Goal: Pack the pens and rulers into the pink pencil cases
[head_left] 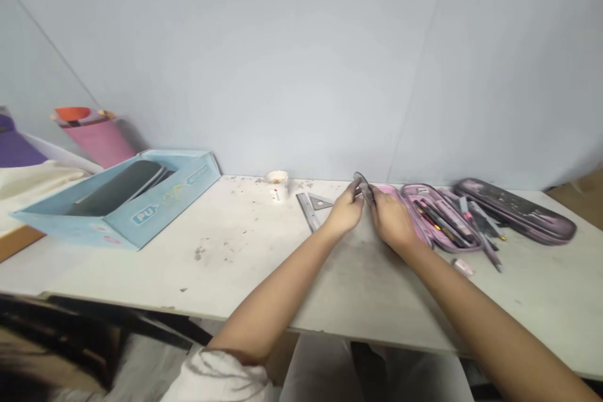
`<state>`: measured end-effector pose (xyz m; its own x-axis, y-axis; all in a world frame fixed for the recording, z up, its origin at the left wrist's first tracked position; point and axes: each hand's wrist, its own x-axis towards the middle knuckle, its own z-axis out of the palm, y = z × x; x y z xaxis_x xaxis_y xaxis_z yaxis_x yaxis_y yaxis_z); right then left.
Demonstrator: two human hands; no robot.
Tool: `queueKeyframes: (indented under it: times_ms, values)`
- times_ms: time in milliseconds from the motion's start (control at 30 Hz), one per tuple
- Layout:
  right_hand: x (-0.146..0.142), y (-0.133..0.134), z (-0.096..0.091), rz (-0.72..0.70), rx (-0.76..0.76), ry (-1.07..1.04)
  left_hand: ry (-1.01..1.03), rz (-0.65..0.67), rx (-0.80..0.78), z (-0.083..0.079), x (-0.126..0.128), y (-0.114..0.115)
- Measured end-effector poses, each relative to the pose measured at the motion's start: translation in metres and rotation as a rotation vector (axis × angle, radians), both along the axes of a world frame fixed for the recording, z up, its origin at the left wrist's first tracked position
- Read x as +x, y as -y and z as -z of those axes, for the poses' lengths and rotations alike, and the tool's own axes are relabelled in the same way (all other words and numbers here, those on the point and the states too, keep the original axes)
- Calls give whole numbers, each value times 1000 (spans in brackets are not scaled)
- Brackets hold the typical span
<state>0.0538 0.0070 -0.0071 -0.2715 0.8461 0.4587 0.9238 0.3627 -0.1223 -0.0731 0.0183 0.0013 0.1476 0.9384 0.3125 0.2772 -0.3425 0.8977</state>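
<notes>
Fingers of left hand (346, 210) and right hand (392, 218) are closed on a thin grey piece (362, 180), judged light, stiff and best edge-gripped.

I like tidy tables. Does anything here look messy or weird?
Yes. Some pens and a small pinkish block lie loose beside the open pink pencil case, not inside it. Also, dark marks blotch the pale tabletop, so it looks dirty.
</notes>
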Motion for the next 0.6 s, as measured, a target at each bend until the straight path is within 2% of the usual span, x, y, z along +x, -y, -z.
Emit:
queueKeyframes:
  times_ms: [167, 267, 367, 467, 600]
  values:
    - [55, 2, 18, 93, -14, -184, -445, 97, 148, 17, 53, -2]
    - [73, 3, 26, 120, -72, -188, -671, 137, 159, 29, 66, -2]
    - [83, 5, 30, 151, -157, -114, -835, 115, 130, 33, 70, 1]
    - [85, 7, 27, 138, -148, -66, -860, 99, 134, 30, 66, 5]
    - [68, 7, 20, 32, -108, -67, -710, 45, 179, 24, 45, 3]
